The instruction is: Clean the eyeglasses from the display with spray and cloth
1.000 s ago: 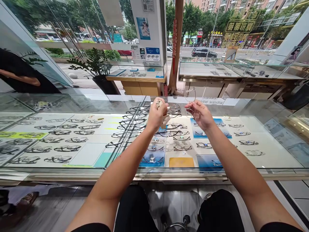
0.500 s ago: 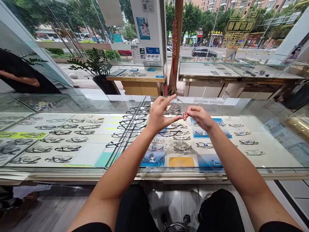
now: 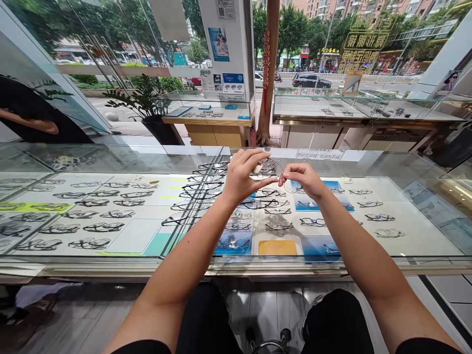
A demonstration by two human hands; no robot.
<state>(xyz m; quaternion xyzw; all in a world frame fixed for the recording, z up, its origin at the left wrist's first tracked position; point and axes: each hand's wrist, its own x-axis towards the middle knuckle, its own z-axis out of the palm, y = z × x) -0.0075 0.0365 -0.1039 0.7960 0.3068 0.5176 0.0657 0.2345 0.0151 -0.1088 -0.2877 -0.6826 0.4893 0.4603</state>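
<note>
Over the glass counter, my right hand (image 3: 303, 180) pinches a thin-rimmed pair of glasses (image 3: 282, 167), whose fine wire outline is hard to make out. My left hand (image 3: 244, 176) is beside it on the left, thumb stretched toward the right fingertips and fingers curved above. A small pale piece (image 3: 258, 168) shows behind the left fingers; whether the left hand grips part of the glasses is unclear. Several dark frames (image 3: 202, 187) sit on the glass top just left of and below my left hand.
The glass display counter (image 3: 295, 263) holds rows of glasses, blue cards and a yellow cloth (image 3: 277, 247). Beyond it stand more showcases (image 3: 210, 112), a potted plant (image 3: 147, 98) and a wooden trunk (image 3: 266, 88). A person in black (image 3: 33, 115) is at the far left.
The raised fingers of my left hand have come down a little toward its thumb. My right hand has barely shifted and keeps its pinch.
</note>
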